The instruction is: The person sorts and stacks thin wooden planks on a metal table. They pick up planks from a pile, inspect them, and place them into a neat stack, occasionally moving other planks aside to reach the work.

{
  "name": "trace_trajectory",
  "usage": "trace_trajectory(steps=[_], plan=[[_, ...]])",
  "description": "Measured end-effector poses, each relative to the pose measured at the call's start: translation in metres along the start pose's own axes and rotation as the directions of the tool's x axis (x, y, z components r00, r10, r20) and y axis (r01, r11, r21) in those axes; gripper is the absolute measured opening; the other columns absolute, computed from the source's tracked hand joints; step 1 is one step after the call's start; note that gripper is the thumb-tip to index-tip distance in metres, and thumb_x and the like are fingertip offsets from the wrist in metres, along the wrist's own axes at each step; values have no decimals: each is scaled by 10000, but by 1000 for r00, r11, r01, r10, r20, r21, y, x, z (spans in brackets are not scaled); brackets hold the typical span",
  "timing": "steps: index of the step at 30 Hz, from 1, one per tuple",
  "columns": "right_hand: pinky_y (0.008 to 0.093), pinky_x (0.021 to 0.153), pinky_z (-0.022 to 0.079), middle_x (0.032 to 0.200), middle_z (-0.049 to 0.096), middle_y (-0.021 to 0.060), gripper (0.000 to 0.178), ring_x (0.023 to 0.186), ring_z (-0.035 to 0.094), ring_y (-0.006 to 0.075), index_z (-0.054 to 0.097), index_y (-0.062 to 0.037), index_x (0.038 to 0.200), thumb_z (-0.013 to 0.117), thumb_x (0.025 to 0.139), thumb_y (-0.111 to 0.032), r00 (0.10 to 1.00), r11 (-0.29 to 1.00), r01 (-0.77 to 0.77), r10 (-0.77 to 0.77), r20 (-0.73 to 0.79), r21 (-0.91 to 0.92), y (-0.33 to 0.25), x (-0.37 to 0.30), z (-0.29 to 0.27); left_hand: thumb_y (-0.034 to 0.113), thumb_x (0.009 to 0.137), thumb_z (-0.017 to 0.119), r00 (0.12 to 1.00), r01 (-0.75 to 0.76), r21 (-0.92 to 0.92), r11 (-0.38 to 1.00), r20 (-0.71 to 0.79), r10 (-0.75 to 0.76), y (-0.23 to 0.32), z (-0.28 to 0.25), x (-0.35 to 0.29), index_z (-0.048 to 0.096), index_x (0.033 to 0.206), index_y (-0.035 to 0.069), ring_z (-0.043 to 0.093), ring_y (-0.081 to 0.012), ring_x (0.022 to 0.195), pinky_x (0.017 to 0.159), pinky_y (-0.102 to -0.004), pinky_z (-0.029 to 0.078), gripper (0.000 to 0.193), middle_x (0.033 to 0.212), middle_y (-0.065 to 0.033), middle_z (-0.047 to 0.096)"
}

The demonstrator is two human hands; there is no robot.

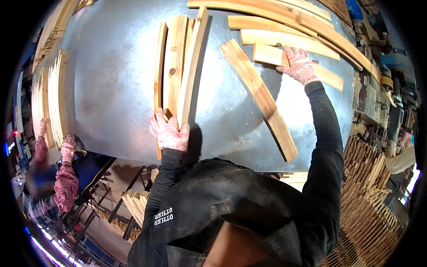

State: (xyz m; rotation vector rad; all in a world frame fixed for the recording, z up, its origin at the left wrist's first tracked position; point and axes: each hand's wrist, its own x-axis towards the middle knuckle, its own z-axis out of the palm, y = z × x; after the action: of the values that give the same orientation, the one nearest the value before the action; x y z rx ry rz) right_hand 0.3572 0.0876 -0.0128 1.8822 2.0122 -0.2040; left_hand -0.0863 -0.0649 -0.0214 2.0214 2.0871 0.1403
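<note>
Gripping, right: my right hand (pixel 299 64) is closed on the short board (pixel 269 54) at far right, fingers bent over its far side, thumb by the near side. Right end of it looks blurry, fwiw.
Left glove: my left hand (pixel 169 132) is half curled over the near ends of the board bunch (pixel 178 58), thumb out to the right. Can't tell if I've got a real squeeze on it.
Elbow room, middle: decent patch of bare metal between that bunch and the slanted board (pixel 260 98), whose near end sits just shy of the table's near edge.
Elbow room, left: even wider bare stretch, from the bunch over to the pale strip stack (pixel 57 98) by the left edge.
Tight spot: far right, where the short board is just beside a couple of boards (pixel 289 42), with the long boards (pixel 284 13) beyond.
Near edge: right in front of me, and the bunch's leftmost piece ends close to it.
Tabletop: metal table (pixel 115 89), blue-grey, shiny, white glare, some scuffs and brownish marks.
Neighbor: co-worker (pixel 66 182) on the left, gloved hands at the strip stack.
Shop: big wood pile (pixel 373 200) near right, machinery (pixel 387 102) and a pale hose (pixel 400 162) past the right edge.
</note>
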Motion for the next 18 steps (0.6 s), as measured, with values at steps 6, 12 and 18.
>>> trace_trajectory(steps=[6,12,18], plan=[[500,971,456,1038,625,139,888,1052,618,277,444,-24,1386,581,824,-697,977,113,-18,-210,41,993,-6,11,-79,262,672,828,901,-182,-53,982,-408,145,5,-27,-5,526,1246,11,372,-433,1321,1102,-577,267,697,1400,-268,417],[440,898,515,976,601,117,1015,884,608,238,434,30,1362,473,793,-810,625,-815,-171,-524,-579,554,-124,65,-134,232,740,833,848,273,-923,270,364,386,104,-64,46,477,1298,-35,562,-211,1091,950,-343,469,714,1211,-153,588],[364,1090,339,1426,441,175,858,1314,411,294,364,15,1434,552,875,-608,943,455,292,8,-332,841,-102,113,-97,14,840,684,931,300,-937,177,328,159,21,-49,86,519,1213,-27,606,-159,891,838,-311,529,410,1044,-87,647]])
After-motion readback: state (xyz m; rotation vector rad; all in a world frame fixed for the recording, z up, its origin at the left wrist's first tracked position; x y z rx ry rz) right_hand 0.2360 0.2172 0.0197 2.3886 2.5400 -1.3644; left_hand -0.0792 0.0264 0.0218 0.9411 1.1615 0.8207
